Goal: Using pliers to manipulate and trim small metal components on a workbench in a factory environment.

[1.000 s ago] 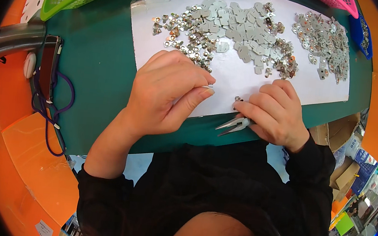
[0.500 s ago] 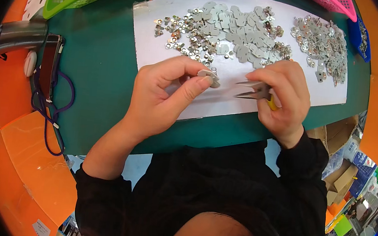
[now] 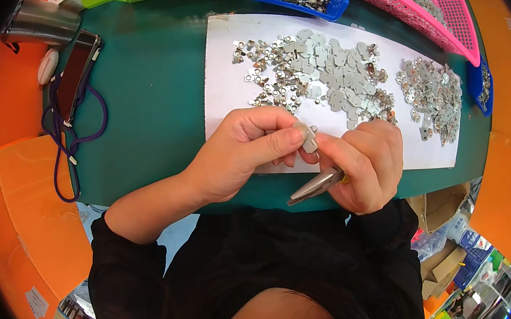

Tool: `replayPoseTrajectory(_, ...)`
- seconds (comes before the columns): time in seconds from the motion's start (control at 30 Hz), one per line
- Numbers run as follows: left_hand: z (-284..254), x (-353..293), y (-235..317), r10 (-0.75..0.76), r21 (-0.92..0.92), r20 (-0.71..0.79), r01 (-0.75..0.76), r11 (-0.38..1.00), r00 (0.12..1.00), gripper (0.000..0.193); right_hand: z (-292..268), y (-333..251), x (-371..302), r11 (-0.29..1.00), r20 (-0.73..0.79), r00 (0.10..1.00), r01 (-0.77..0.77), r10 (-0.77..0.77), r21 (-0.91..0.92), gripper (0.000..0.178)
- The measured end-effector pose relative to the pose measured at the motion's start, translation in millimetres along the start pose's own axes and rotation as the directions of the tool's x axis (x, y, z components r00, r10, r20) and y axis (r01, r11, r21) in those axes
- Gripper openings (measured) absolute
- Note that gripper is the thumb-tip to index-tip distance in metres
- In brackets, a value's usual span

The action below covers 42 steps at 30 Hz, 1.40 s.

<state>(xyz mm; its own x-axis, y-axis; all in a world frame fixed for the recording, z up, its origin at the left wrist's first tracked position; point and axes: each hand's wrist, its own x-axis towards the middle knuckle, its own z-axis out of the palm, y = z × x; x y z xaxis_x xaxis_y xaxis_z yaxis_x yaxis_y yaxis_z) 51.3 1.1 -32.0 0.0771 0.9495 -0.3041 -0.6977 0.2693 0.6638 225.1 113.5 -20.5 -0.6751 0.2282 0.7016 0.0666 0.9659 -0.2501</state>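
Metal piece [image 3: 309, 141], small, grey, pinched between thumb and fingers of left hand [image 3: 245, 152] and fingertips of right hand [image 3: 363, 164], above near edge of white sheet [image 3: 225, 89]. Right hand also clamped around pliers [image 3: 317, 186], tips pointing down-left. Heap of metal parts [image 3: 318, 79] on sheet beyond hands. Green table [image 3: 151, 88] beneath; baskets along far edge.

I see brown cardboard boxes [image 3: 442, 205] at the lower right, just past the table edge, with a heap of blue, green and orange packages [image 3: 458, 290] below them. A small white label [image 3: 37, 302] sits on the orange surface at the lower left.
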Motion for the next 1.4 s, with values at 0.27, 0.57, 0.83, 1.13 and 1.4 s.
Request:
replayPoseTrajectory(0.27, 2.9, 0.5, -10.9, 0.142, 0.092, -0.094, -0.133, 0.987, 0.985, 0.019, 4.5, -0.1, -0.4, 0.961, 0.010, 0.986, -0.164, 0.166, 0.223, 0.030)
replayPoseTrajectory(0.57, -0.9, 1.4, -9.2, 0.235, 0.053, -0.047, -0.232, 0.971, 0.971, 0.018, 12.9, 0.8, 6.3, 0.746, 0.060, 0.923, -0.344, 0.379, 0.570, 0.035)
replayPoseTrajectory(0.83, -19.2, 4.0, 20.8, 0.537, 0.140, -0.082, -0.523, 0.841, 0.840, 0.023, -19.7, 18.6, 0.1, 0.862, 0.074, 0.890, -0.455, 0.451, 0.224, 0.038)
replayPoseTrajectory(1.13, -23.2, 4.3, 20.8, 0.574, 0.109, -0.193, -0.564, 0.818, 0.796, 0.020, -6.3, 12.5, -18.7, 0.953, 0.321, 0.905, -0.217, 0.277, -0.210, 0.049)
replayPoseTrajectory(1.4, -20.4, 5.7, 14.7, 0.438, 0.161, -0.055, -0.425, 0.891, 0.897, 0.021, -1.3, 18.6, -12.8, 0.965, 0.319, 0.921, -0.163, 0.224, -0.208, 0.035)
